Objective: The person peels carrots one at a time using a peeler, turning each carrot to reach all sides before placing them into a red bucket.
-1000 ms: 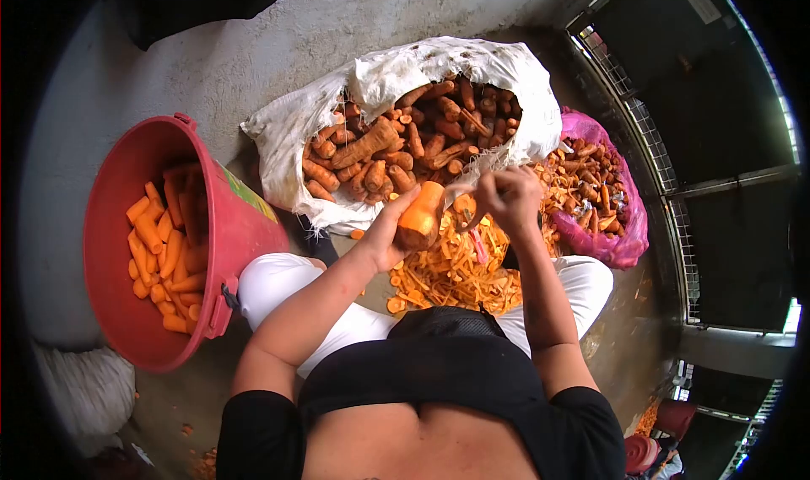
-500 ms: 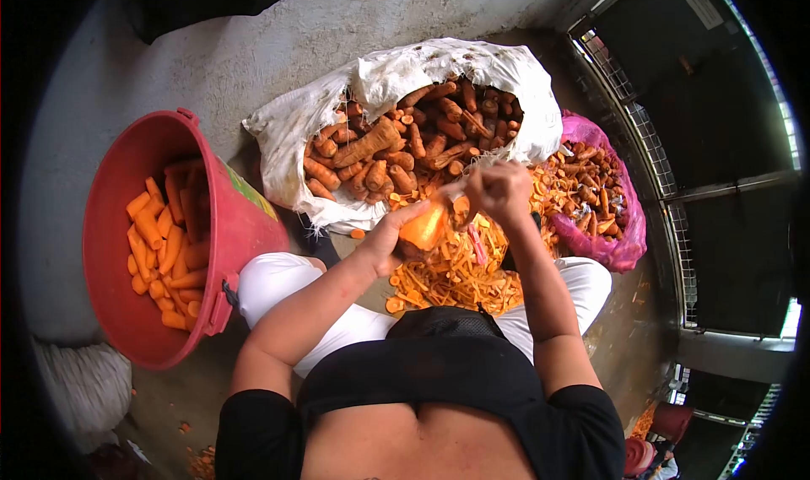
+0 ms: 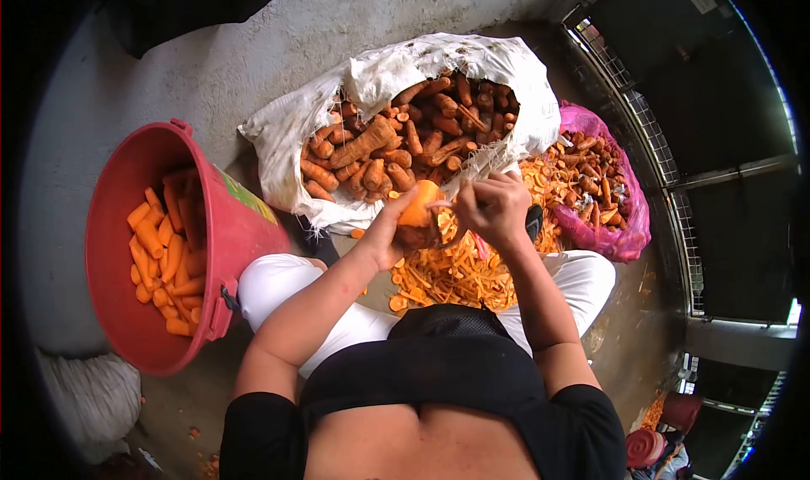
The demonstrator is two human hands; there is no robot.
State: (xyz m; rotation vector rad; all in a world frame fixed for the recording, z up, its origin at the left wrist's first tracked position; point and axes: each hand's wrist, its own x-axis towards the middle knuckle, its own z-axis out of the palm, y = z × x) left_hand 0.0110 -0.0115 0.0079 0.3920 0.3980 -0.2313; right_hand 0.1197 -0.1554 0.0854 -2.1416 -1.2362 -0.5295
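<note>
My left hand point(image 3: 390, 231) grips a thick carrot point(image 3: 418, 210), its upper part bright orange and bare, its lower part still in darker brownish skin. Closed in a fist just right of it, my right hand point(image 3: 495, 207) holds a peeler point(image 3: 440, 204); only a thin pinkish part shows against the carrot and the fingers hide the rest. Beneath both hands spreads a heap of orange peelings point(image 3: 456, 273) and cut ends. Past the hands, a torn white sack point(image 3: 291, 130) lies open, full of unpeeled carrots point(image 3: 363, 142).
On the left a red bucket point(image 3: 126, 172) leans toward me with peeled carrots point(image 3: 169, 256) inside. A pink bag point(image 3: 620, 244) of carrot scraps is at the right. White sacking point(image 3: 93, 391) lies lower left. Another person point(image 3: 671, 461) is partly visible lower right, near red containers.
The carrot has tipped more upright in my left hand, and both hands have shifted slightly. My right hand has turned and dropped a little. The view has moved slightly.
</note>
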